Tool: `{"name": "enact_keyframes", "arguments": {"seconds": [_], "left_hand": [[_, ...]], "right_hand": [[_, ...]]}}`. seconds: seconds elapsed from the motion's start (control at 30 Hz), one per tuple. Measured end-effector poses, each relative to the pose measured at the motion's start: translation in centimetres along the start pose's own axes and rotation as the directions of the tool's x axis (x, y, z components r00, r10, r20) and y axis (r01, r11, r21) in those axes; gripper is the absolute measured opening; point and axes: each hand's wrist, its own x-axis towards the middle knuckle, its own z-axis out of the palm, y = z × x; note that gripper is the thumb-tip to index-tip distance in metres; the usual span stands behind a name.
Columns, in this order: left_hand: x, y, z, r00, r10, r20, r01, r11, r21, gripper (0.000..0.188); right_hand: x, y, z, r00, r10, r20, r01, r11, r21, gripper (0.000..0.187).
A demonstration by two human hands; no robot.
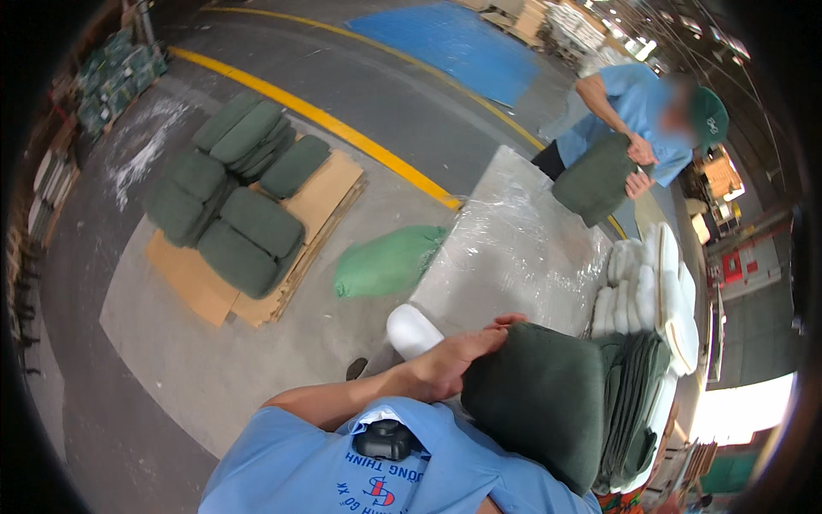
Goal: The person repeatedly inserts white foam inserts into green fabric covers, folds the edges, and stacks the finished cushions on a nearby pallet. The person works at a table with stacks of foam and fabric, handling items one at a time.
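Observation:
A dark green cushion (539, 394) stands tilted in front of my body, at the near right of the work table. My left hand (462, 355) is closed on its left edge, the fingertips showing at its upper corner. Behind the cushion my right hand is hidden; only a sliver of that arm shows at the lower edge. A pile of folded dark green covers (629, 403) lies just right of the cushion. Close by my left forearm is a white padding piece with a rounded end (413, 332).
Across the plastic-covered table (522, 240), a co-worker holds another green cushion (591, 180). White padding (634, 287) is stacked at the table's right. Several green cushions (248, 231) rest on a cardboard-topped stack (330, 201) at left. A green sack (385, 261) lies on the floor between.

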Motion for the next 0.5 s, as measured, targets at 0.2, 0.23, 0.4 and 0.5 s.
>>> {"name": "enact_keyframes", "arguments": {"seconds": [0.2, 0.23, 0.4, 0.5], "left_hand": [[-4.5, 2.1, 1.6, 0.913, 0.128, -0.388, -0.053, 0.978, 0.200, 0.044], [-4.8, 1.5, 0.8, 0.905, 0.155, -0.396, -0.063, 0.970, 0.234, 0.043], [-8.1, 3.2, -1.3, 0.861, 0.379, -0.338, 0.237, 0.289, 0.927, 0.035], [-9.5, 4.9, -0.4, 0.901, 0.430, 0.061, 0.190, -0.516, 0.835, 0.032]], "right_hand": [[2.3, 2.7, 2.7, 0.973, 0.179, 0.143, -0.184, 0.983, 0.017, 0.019], [2.3, 2.8, 2.9, 0.971, 0.184, 0.152, -0.187, 0.982, 0.004, 0.019], [1.7, 3.2, 2.9, 0.969, 0.193, 0.156, -0.196, 0.981, -0.001, 0.019], [1.3, 3.2, 2.6, 0.971, 0.174, 0.163, -0.179, 0.984, 0.016, 0.019]]}}
